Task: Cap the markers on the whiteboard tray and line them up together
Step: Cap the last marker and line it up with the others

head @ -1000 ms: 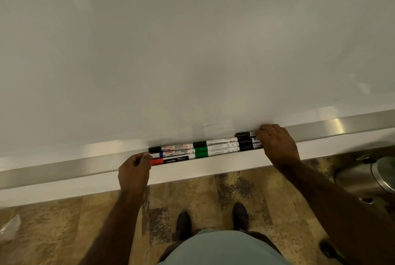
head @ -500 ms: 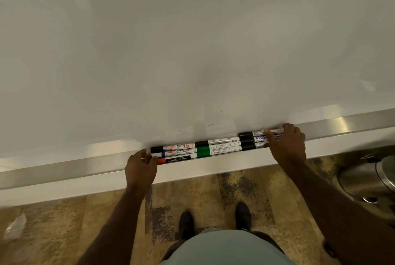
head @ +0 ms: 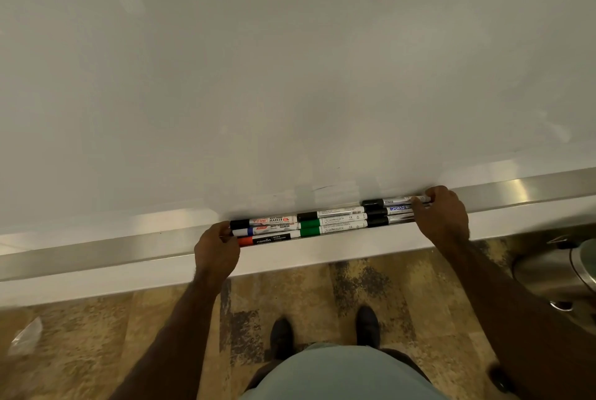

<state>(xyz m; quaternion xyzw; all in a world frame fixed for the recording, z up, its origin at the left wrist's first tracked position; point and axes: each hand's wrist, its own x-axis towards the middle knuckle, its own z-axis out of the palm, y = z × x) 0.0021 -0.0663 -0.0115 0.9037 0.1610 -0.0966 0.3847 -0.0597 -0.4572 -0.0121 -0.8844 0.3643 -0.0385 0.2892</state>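
The capped markers are bracketed end to end on the tray: left hand and right hand are curled against their ends, nothing grasped.

Right hand now sits further right than a second ago, uncovering more of the black-capped markers beside it. Left hand has closed against the red-capped marker, previously just clear.

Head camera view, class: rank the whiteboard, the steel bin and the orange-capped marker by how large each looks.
1. whiteboard
2. steel bin, partly cut off by the frame edge
3. orange-capped marker
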